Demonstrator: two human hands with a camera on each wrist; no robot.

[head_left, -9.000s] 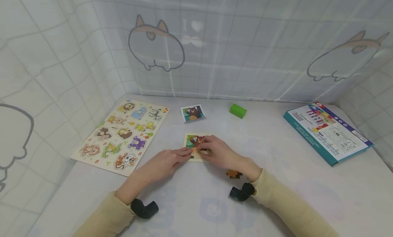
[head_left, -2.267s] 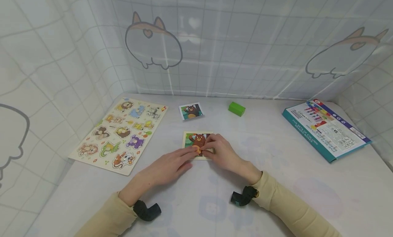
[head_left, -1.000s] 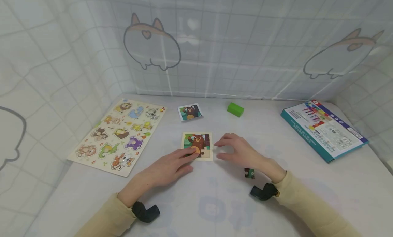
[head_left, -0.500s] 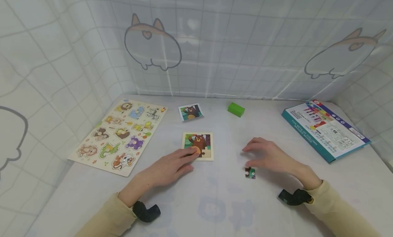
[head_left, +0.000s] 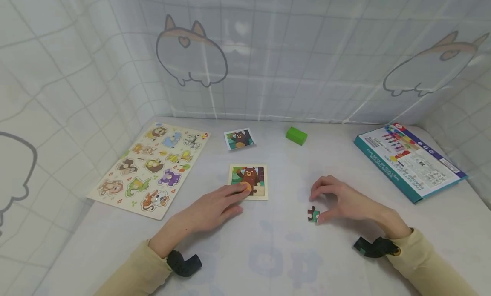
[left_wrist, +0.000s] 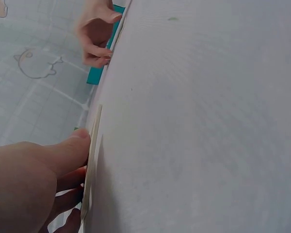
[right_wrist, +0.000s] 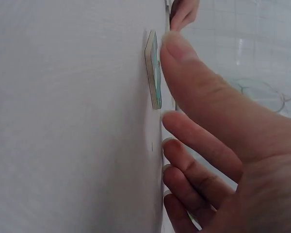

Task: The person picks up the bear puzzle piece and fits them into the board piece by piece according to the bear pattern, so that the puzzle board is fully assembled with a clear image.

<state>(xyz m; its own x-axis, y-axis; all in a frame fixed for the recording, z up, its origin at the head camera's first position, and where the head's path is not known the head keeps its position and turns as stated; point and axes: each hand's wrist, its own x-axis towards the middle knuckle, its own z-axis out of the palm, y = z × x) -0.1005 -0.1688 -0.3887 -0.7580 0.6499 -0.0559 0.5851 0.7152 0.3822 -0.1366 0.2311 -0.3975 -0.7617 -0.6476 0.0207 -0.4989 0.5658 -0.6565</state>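
My left hand (head_left: 212, 208) rests with its fingertips on the lower left of a small bear jigsaw puzzle (head_left: 260, 171) in a pale frame. In the left wrist view the frame's edge (left_wrist: 92, 165) lies beside the thumb. The puzzle shows a bare pale gap at its lower right. A loose jigsaw piece (head_left: 312, 215), brown and green, lies on the table to the right. My right hand (head_left: 347, 200) is over it, thumb close to the piece's right edge and fingers beyond it. Whether the thumb touches the piece (right_wrist: 153, 73) I cannot tell from the right wrist view.
Behind the puzzle lies a bear picture card (head_left: 239, 139), with a green block (head_left: 296, 136) to its right. An animal puzzle board (head_left: 149, 170) is on the left. A teal-edged box (head_left: 410, 162) sits at the right. A patterned curtain (head_left: 268, 57) rises behind the table.
My right hand has left the puzzle and moved right to the loose piece, which has turned slightly. Earlier, it worked a piece into the puzzle. My left hand has stayed on the puzzle.
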